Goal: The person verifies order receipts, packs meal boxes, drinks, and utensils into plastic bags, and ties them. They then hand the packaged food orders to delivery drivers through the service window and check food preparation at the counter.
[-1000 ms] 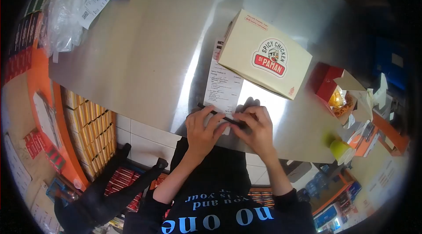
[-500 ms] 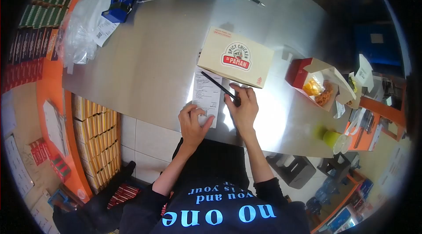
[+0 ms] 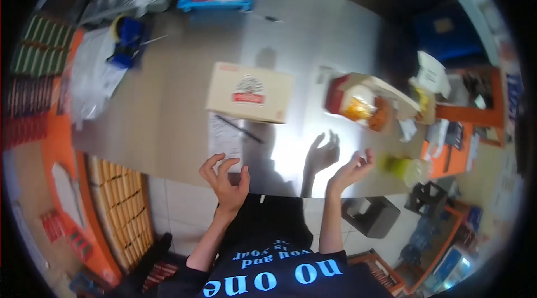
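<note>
My left hand (image 3: 226,185) hovers by the lower end of a printed receipt (image 3: 224,144), its fingers bent and apart, holding nothing; whether a fingertip touches the paper I cannot tell. Across the receipt lies a black pen (image 3: 240,129), slanting down to the right. Just beyond it stands a closed cream cardboard food box (image 3: 263,82) with a red and black logo. My right hand (image 3: 349,174) is raised over the front right of the table, fingers loosely spread with nothing in them. Its shadow falls on the steel to its left.
The steel table (image 3: 173,102) bears an opened red and cream box (image 3: 335,96) with fried food and a green drink cup (image 3: 405,169) at right. A blue tape dispenser (image 3: 127,43), plastic bags (image 3: 92,77) and a blue basket (image 3: 215,4) stand at left and back.
My right hand has let go of the pen and moved right, toward the cup. The pen stays on the receipt. My left hand remains near the receipt's lower end. The view has shifted.
</note>
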